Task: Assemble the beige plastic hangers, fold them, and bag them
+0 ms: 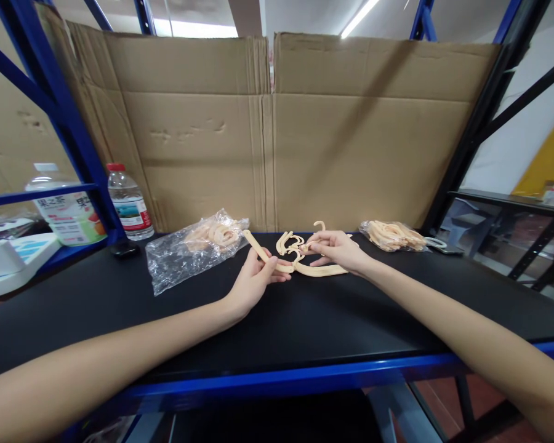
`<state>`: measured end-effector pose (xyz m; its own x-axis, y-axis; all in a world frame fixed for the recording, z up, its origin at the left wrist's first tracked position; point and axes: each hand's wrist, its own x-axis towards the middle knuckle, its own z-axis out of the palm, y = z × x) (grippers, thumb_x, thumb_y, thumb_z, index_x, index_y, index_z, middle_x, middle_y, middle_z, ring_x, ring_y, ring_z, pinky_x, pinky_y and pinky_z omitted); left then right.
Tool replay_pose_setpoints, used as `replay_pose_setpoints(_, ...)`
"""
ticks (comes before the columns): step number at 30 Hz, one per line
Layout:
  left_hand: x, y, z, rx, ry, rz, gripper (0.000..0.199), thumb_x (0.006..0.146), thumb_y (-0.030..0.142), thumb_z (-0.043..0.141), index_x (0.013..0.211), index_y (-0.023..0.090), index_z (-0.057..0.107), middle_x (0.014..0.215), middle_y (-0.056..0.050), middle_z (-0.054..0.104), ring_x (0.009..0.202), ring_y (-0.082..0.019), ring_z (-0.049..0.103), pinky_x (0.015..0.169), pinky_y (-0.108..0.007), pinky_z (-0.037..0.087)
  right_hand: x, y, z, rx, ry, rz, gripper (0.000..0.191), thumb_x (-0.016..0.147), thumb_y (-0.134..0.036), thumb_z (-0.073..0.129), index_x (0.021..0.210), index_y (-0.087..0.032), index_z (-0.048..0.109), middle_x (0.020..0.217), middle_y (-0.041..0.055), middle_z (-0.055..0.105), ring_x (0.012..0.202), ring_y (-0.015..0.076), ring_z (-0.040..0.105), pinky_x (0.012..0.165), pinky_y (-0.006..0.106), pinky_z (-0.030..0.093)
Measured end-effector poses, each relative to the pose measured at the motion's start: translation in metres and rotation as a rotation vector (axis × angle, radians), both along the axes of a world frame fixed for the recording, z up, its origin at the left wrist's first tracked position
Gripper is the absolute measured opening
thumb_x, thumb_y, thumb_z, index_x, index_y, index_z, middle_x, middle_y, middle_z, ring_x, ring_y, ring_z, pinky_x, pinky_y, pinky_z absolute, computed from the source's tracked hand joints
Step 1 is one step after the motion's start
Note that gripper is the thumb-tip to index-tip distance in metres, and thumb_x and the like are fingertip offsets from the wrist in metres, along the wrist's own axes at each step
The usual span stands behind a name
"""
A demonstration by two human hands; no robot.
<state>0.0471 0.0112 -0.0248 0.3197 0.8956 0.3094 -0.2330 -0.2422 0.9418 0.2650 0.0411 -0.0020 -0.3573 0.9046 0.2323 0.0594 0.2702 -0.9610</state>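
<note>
A cream plastic hanger with two arms and a hook between them is held just above the black table. My left hand is closed round its left arm, thumb on top. Over the hook area, my right hand pinches a small cream part whose shape is mostly hidden by the fingers. Behind the hands lie loose cream hook pieces, and another hook sticks up beyond my right hand.
An open clear bag of cream parts lies left, and a second bag right. A water bottle and black mouse stand further left. Cardboard walls the back; a blue edge runs along the front.
</note>
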Motion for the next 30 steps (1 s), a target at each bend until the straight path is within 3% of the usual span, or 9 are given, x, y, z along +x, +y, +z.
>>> replay_pose_setpoints(7, -0.002, -0.005, -0.005, -0.001, 0.048, -0.012, 0.045, 0.073, 0.022, 0.074, 0.092, 0.020, 0.033, 0.085, -0.004, 0.070, 0.074, -0.013, 0.066, 0.076, -0.029, 0.051, -0.012, -0.015, 0.005, -0.022, 0.028, 0.055, 0.029, 0.072, -0.037, 0.073, 0.089, -0.014, 0.069, 0.093, 0.0080, 0.069, 0.099, 0.0212, 0.064, 0.070, 0.028, 0.061)
replay_pose_setpoints(11, -0.001, -0.008, -0.003, -0.001, 0.046, -0.010, 0.046, 0.070, 0.018, 0.075, 0.092, 0.020, 0.035, 0.085, -0.002, 0.070, 0.084, -0.014, 0.067, 0.084, -0.031, 0.049, -0.019, -0.024, 0.005, -0.054, 0.012, 0.010, 0.028, 0.065, -0.035, 0.078, 0.083, -0.014, 0.072, 0.095, 0.0074, 0.070, 0.084, 0.0179, 0.068, 0.070, 0.031, 0.061)
replay_pose_setpoints(14, -0.001, -0.009, -0.003, 0.021, 0.045, -0.013, 0.044, 0.070, 0.018, 0.075, 0.092, 0.019, 0.037, 0.086, -0.002, 0.069, 0.087, -0.015, 0.067, 0.088, -0.033, 0.048, -0.019, -0.027, 0.005, -0.071, -0.029, 0.036, 0.031, 0.066, -0.036, 0.077, 0.086, -0.013, 0.073, 0.082, 0.0064, 0.071, 0.075, 0.0163, 0.068, 0.072, 0.032, 0.060)
replay_pose_setpoints(20, -0.001, -0.008, -0.006, 0.046, 0.070, -0.041, 0.041, 0.069, 0.019, 0.076, 0.091, 0.018, 0.041, 0.087, -0.001, 0.067, 0.088, -0.016, 0.066, 0.089, -0.033, 0.049, -0.016, -0.028, 0.008, 0.169, -0.313, 0.064, 0.022, 0.074, -0.034, 0.069, 0.082, -0.014, 0.073, 0.066, 0.0020, 0.067, 0.048, 0.0087, 0.058, 0.051, 0.023, 0.053)
replay_pose_setpoints(25, -0.002, -0.008, -0.006, 0.045, 0.107, -0.044, 0.035, 0.067, 0.020, 0.076, 0.087, 0.016, 0.047, 0.086, 0.000, 0.065, 0.086, -0.016, 0.066, 0.087, -0.033, 0.050, -0.017, -0.032, 0.010, 0.260, -0.390, 0.071, 0.016, 0.076, -0.029, 0.063, 0.080, -0.015, 0.071, 0.070, 0.0027, 0.068, 0.054, 0.0104, 0.057, 0.046, 0.021, 0.049)
replay_pose_setpoints(30, -0.002, -0.009, -0.004, 0.105, 0.149, -0.056, 0.027, 0.068, 0.021, 0.076, 0.079, 0.015, 0.052, 0.079, 0.001, 0.063, 0.084, -0.016, 0.066, 0.085, -0.032, 0.051, -0.019, -0.035, 0.010, 0.210, -0.340, 0.126, 0.012, 0.073, -0.026, 0.066, 0.075, -0.015, 0.069, 0.071, 0.0030, 0.068, 0.058, 0.0118, 0.060, 0.051, 0.023, 0.052)
